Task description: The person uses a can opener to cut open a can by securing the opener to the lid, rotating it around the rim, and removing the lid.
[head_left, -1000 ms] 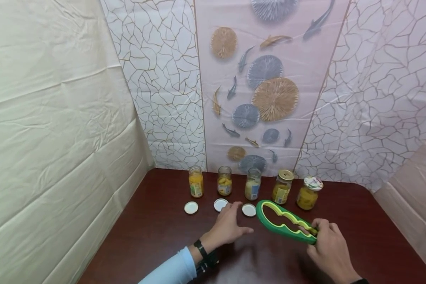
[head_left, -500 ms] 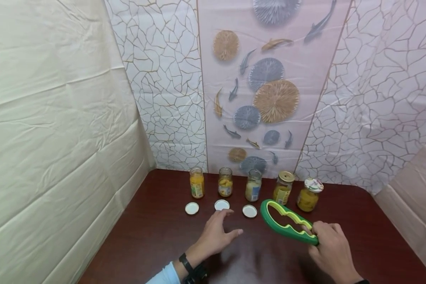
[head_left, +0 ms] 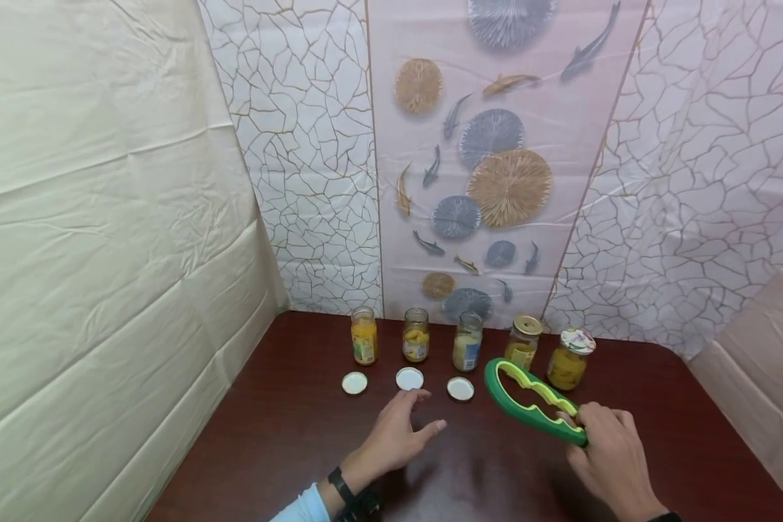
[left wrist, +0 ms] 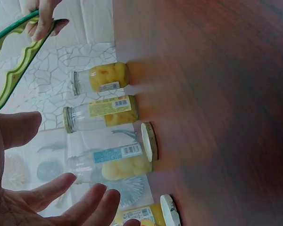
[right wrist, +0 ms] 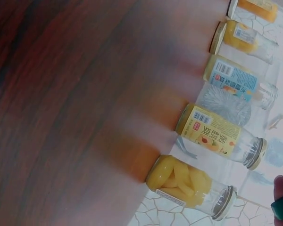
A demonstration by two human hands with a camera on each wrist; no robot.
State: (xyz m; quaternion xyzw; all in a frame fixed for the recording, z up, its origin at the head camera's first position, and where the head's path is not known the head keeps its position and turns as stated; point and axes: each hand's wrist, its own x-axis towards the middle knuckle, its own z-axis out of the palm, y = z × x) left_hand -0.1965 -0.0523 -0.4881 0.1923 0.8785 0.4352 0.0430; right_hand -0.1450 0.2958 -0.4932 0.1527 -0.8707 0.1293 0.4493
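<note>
My right hand point(head_left: 610, 457) grips the handle end of a green jar opener point(head_left: 528, 413) with a wavy yellow inner edge, held above the table. My left hand point(head_left: 394, 435) hovers with spread, relaxed fingers and holds nothing. Just beyond its fingertips lies a white jar lid point(head_left: 409, 378), with another lid point(head_left: 460, 388) to the right and a third lid point(head_left: 354, 383) to the left. Behind the opener stand a jar with a gold lid point(head_left: 527, 325) and a jar with a patterned lid point(head_left: 568, 362). Only a bit of the opener shows in the right wrist view.
Three lidless jars stand at the back: an orange-filled jar point(head_left: 364, 339), a jar of yellow fruit point(head_left: 416, 337) and a jar of pale fruit point(head_left: 467, 344). The dark red table point(head_left: 287, 435) meets a patterned cloth wall point(head_left: 320, 217) behind and a cream cloth point(head_left: 104, 254) at left.
My left hand has drawn back to the left and towards me, away from the lids. The jar opener has shifted slightly right, still held in my right hand.
</note>
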